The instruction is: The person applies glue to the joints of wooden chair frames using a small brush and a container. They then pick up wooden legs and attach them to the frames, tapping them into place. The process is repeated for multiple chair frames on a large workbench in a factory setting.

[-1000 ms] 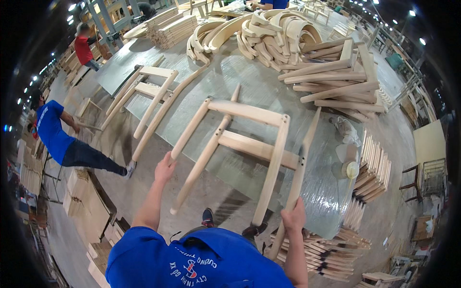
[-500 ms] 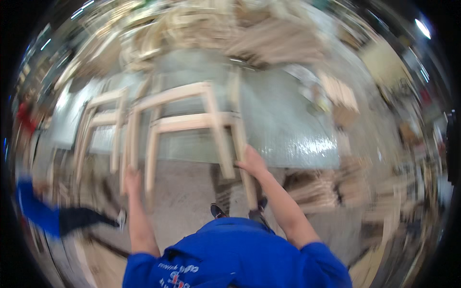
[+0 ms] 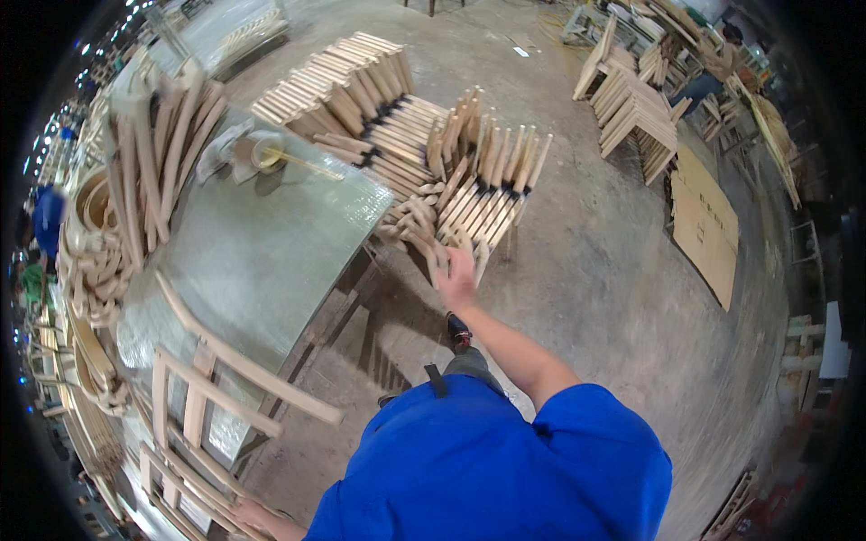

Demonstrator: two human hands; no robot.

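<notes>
My right hand (image 3: 457,281) is stretched out over a pile of small curved wooden pieces (image 3: 417,221). Its fingers are apart; whether they touch the nearest pieces I cannot make out. Low on the left, my left hand (image 3: 257,516) is closed on a rail of a pale wooden chair frame (image 3: 185,487), partly cut off by the dark rim. Another pale frame with long curved legs (image 3: 244,365) stands beside it, on the shiny, film-covered table (image 3: 262,243).
Stacked wooden frames with dark joints (image 3: 487,203) stand beyond my right hand. Bent wooden parts (image 3: 149,162) are heaped on the table's far left. More stacked frames (image 3: 636,117) and a cardboard sheet (image 3: 704,225) lie farther right. A person in blue (image 3: 47,221) is at the far left.
My view has swung to the right. My right hand has let go of the chair frame and reached over to the pile of curved pieces. The left hand stays at a frame.
</notes>
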